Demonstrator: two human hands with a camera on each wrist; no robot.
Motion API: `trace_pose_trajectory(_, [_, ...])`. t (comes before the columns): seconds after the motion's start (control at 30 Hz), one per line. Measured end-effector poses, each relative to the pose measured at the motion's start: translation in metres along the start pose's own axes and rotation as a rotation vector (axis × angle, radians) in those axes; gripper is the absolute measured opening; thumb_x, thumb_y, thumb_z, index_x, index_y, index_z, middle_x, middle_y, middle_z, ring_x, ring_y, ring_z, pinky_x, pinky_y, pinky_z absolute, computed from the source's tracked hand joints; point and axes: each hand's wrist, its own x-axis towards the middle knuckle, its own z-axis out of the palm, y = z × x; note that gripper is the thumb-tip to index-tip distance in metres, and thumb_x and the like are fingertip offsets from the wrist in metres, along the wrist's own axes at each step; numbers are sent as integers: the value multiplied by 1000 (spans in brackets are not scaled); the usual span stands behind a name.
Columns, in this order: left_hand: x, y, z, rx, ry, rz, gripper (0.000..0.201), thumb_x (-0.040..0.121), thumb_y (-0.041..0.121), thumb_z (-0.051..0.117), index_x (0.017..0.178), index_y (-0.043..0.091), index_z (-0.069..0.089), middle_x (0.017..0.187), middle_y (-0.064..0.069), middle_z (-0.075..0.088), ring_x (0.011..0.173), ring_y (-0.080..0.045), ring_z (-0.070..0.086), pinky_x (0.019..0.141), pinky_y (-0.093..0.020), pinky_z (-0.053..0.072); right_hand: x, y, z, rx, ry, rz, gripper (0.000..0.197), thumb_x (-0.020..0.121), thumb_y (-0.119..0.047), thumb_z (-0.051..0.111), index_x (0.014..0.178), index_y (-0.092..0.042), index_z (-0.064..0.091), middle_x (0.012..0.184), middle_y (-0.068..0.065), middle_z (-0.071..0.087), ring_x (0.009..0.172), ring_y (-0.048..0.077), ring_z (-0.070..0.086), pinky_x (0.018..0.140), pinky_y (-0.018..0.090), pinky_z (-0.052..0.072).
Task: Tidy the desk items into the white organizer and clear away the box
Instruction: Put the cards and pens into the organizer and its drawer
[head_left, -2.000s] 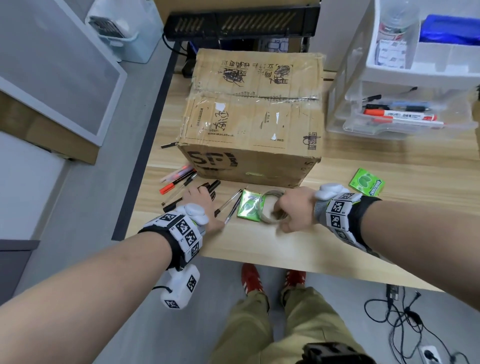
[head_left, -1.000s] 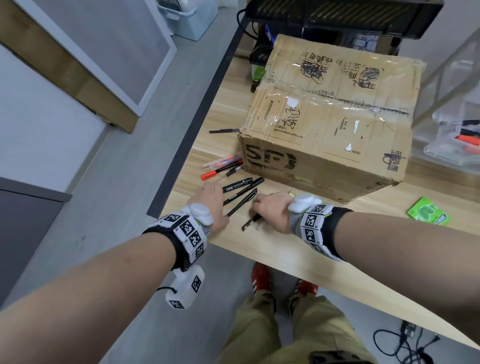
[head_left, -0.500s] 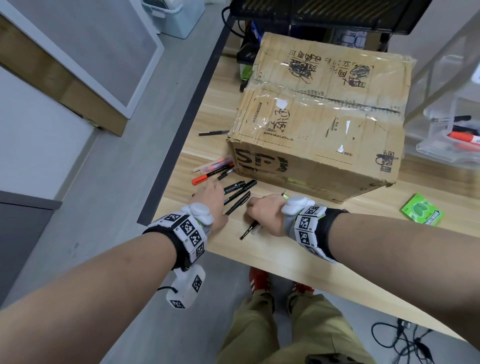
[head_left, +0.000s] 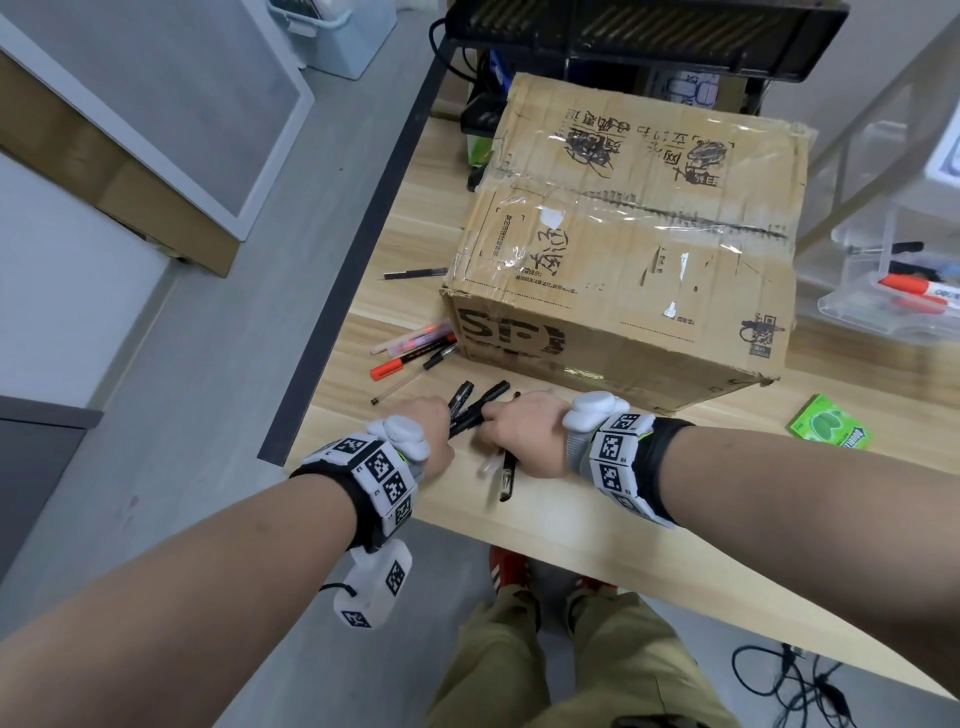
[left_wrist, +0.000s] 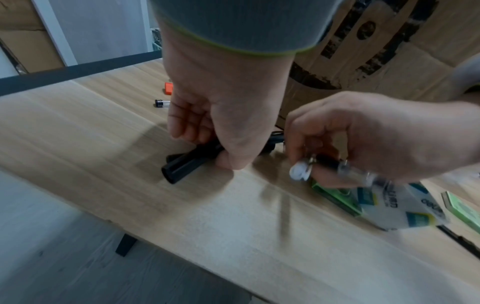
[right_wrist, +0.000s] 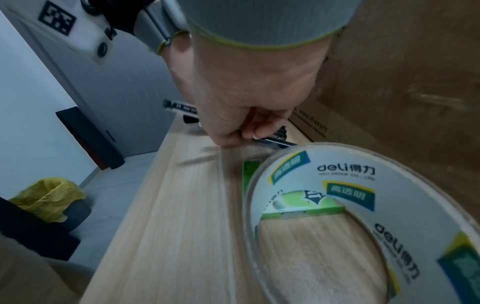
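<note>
Beside the box, left hand gripping black markers, right hand pinching pens (two, perhaps)

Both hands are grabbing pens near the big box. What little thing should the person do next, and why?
Probably lift both handfuls off the desk. The left hand already grips a bunch of black markers, and the right hand pinches pens; more pens lie loose by the cardboard box, and the organizer sits far to the right.
</note>
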Motion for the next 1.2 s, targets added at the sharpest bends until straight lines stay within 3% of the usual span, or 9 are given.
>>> trace_pose_trajectory(0.1, [-3, 3, 1, -18, -24, -49, 8, 94, 21, 57, 91, 14, 54, 83, 0, 52, 69, -15, 50, 52, -22, 34, -5, 0, -8, 15, 14, -1, 36, 87, -7, 53, 121, -15, 56, 115, 2, 52, 80, 25, 57, 54, 32, 34])
trace_pose_trajectory(0.2, [-3, 0, 2, -57, -23, -32, 30, 92, 21, 58, 118, 8, 55, 103, -6, 63, 86, -22, 62, 63, -27, 41, -4, -2, -14, 8, 19, 13, 37, 87, -5, 52, 122, -15, 56, 116, 3, 52, 73, 21, 48, 51, 31, 32])
trace_pose_trajectory(0.27, [-3, -2, 6, -68, -32, -21, 37, 90, 20, 58, 123, 4, 52, 113, -9, 64, 90, -25, 63, 66, -30, 43, -3, -2, -18, -4, 10, 24, 36, 86, -5, 51, 121, -14, 55, 116, 3, 52, 73, 21, 48, 50, 30, 29])
trace_pose_trajectory(0.4, [2, -5, 7, -75, -63, 12, 32, 93, 17, 56, 121, 2, 58, 99, -8, 60, 80, -21, 55, 66, -26, 42, 1, -3, -17, 9, 36, 35, 36, 87, -14, 56, 123, -15, 53, 114, 2, 54, 90, 26, 61, 62, 32, 38])
trace_pose_trajectory(0.53, [2, -6, 17, -67, -28, 2, 29, 97, 20, 54, 122, 8, 63, 107, -11, 66, 97, -23, 64, 77, -30, 48, 1, -4, -16, -20, 79, 36, 38, 93, -31, 55, 128, -16, 51, 117, 3, 56, 99, 28, 62, 67, 31, 34])
trace_pose_trajectory(0.67, [2, -6, 20, -80, -117, -2, 31, 97, 17, 54, 126, 6, 57, 73, 0, 47, 83, -17, 51, 71, -25, 40, -1, -3, -15, -15, 127, 60, 36, 92, -34, 53, 123, -16, 52, 113, 4, 59, 94, 28, 64, 65, 32, 36])
trace_pose_trajectory(0.8, [-1, -4, 21, -107, -71, -36, 35, 93, 15, 54, 125, 4, 46, 96, -8, 62, 79, -24, 56, 67, -33, 45, -5, -1, -15, 9, 142, 62, 34, 91, -36, 52, 119, -17, 53, 110, 2, 62, 92, 27, 65, 66, 31, 41])
trace_pose_trajectory(1.03, [-11, -9, 11, -146, 22, -39, 29, 93, 9, 47, 122, 10, 45, 89, -5, 56, 76, -25, 55, 64, -35, 43, -11, 0, -21, 18, 134, 71, 31, 93, -40, 51, 111, -15, 54, 104, 3, 63, 87, 29, 64, 69, 34, 48])
trace_pose_trajectory(1.2, [-18, -23, 2, -143, 24, -49, 25, 95, 25, 46, 116, 13, 52, 90, -3, 58, 79, -24, 59, 64, -33, 45, -12, -4, -32, 4, 76, 77, 28, 93, -38, 51, 109, -16, 58, 100, 3, 65, 86, 28, 65, 70, 34, 50])
